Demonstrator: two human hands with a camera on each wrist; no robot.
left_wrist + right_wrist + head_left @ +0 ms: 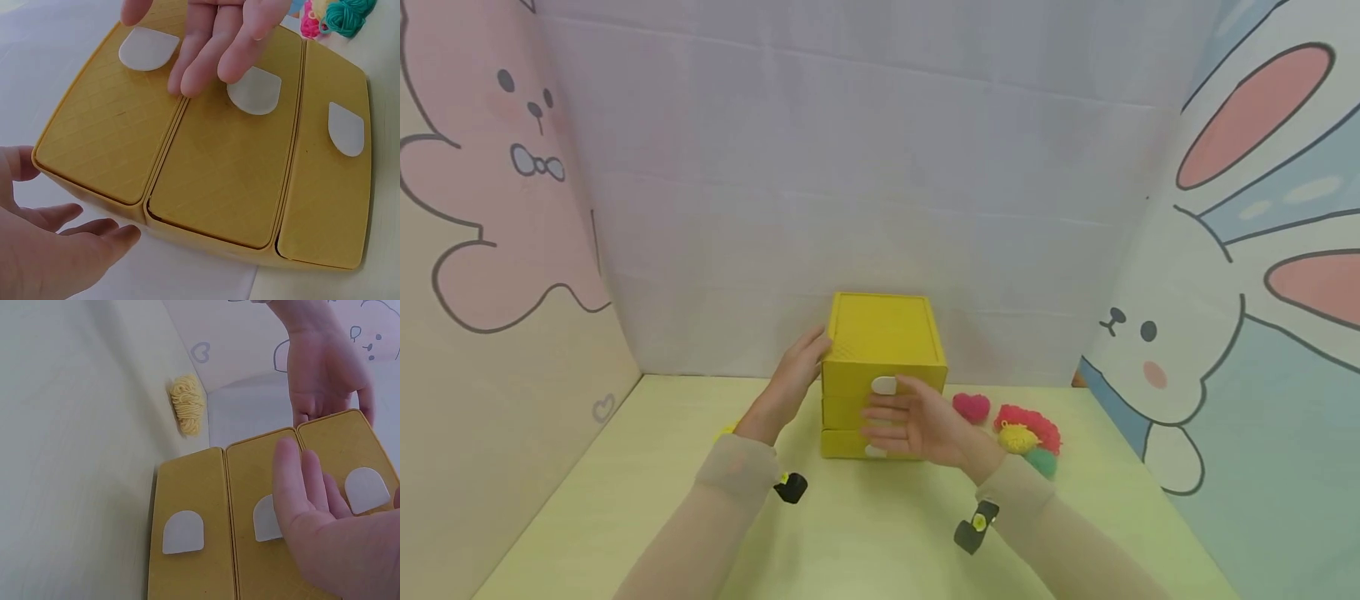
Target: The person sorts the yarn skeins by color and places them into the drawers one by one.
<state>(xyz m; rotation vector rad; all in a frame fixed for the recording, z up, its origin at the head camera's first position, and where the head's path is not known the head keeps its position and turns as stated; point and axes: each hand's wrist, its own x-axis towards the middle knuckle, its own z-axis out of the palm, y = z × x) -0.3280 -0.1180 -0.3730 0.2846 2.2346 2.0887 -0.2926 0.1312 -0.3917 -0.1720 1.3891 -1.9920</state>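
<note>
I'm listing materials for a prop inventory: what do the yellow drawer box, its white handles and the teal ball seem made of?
Yellow drawer box: probably moulded plastic, satin-looking; its fronts show a diamond pattern and rounded corners.
White handles: likely smooth plastic, without visible grain, though painted wood is possible.
Teal ball: apparently matte yarn, with wound strands showing.

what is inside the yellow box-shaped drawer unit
The contents cannot be seen: the yellow box-shaped drawer unit appears closed, its three yellow rectangular drawer fronts covering whatever may be within. Only the outside shows, with a white rounded tab on each front.
</note>
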